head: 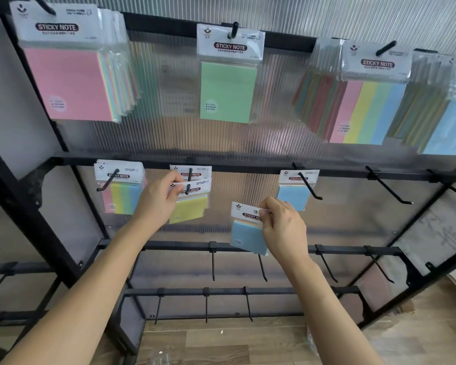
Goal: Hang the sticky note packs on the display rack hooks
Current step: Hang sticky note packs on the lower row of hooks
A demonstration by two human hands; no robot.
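Yellow pack: clear sleeve, white "STICKY NOTE" header, tilted, its hole on the tip of the middle-row hook; I pinch its header.
Blue pack: same header, hole free, tilted, off any hook, at 4 o'clock from the yellow one, pinched at its header.
Display rack: black bars, hooks.

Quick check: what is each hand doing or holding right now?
Left hand: closed on the yellow sticky note pack at the middle hook.
Right hand: closed on the blue sticky note pack, not yet hung.
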